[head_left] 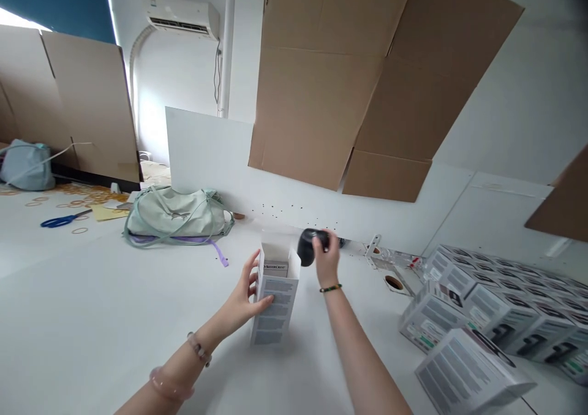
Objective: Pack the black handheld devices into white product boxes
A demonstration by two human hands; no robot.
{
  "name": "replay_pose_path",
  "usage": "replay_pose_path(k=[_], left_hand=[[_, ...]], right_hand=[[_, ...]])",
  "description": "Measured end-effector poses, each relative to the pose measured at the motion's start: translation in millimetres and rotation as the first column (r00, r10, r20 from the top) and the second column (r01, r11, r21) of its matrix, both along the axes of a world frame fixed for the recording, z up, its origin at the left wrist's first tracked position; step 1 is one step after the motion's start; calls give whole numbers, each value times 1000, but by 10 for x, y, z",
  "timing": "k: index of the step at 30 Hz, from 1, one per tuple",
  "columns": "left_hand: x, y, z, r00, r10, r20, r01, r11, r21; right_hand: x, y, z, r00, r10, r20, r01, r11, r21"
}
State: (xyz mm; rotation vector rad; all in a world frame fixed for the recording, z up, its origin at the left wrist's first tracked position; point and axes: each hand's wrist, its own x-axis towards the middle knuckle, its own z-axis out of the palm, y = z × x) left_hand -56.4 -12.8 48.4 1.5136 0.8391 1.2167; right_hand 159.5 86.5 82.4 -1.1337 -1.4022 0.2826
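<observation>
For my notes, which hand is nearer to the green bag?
Left. The left hand, on the open box, is right of the green bag; the right hand is farther right.

Bright light glares white at ten o'clock, below the blue covering (59, 4), and a faint shadow lies on the tabletop (114, 304) at six o'clock. The black object (305, 247) near centre is motion-blurred; the two o'clock corner is dark.

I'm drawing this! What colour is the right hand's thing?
The held thing is black; head view.
</observation>
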Motion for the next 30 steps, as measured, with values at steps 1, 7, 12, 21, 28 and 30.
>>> replay_pose_path(k=[1, 7, 12, 21, 28, 30], left_hand=[[24, -19, -5, 1000, -21, -7, 21, 1000, -8], [198, -89, -120, 997, -53, -61, 58, 995, 80], [320, -88, -331, 997, -31, -74, 47, 972, 230], [375, -194, -235, 955, -65, -290, 145, 954, 263], [380, -224, -35, 965, 24, -260, 65, 942, 328], [382, -228, -30, 969, 24, -248, 60, 944, 324]], right_hand=[[72, -129, 140, 998, -31, -58, 34, 998, 55], [105, -999, 746, 980, 189, -62, -159, 930, 331], [-41, -1238, 595, 893, 270, 360, -267, 962, -58], [255, -1105, 21, 826, 543, -155, -560, 822, -103], [159, -1125, 5, 698, 697, -163, -710, 644, -287], [177, -1164, 52, 731, 680, -54, -671, 702, -238]])
